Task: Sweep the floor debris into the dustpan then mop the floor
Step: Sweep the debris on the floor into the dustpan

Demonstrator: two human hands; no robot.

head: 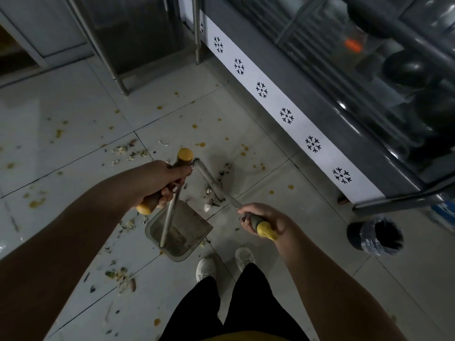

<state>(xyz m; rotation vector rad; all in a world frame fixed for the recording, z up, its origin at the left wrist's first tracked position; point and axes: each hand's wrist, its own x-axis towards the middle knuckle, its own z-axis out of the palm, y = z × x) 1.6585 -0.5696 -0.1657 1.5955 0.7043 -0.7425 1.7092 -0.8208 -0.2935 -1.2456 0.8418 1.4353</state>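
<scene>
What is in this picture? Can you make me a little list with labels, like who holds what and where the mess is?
left hand: grips the dustpan handle
right hand: grips the broom
dustpan: low over the floor, in front of the white shoes
debris: food scraps scattered on the tiles, on both sides of the dustpan
orange spots: dotted across the floor
bin: black-lined, to the right
mop: none in view

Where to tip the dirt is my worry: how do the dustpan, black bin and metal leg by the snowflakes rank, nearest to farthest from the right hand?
1. Dustpan, on the floor left of the right hand.
2. Black bin, on its right.
3. Metal leg, far ahead.
</scene>
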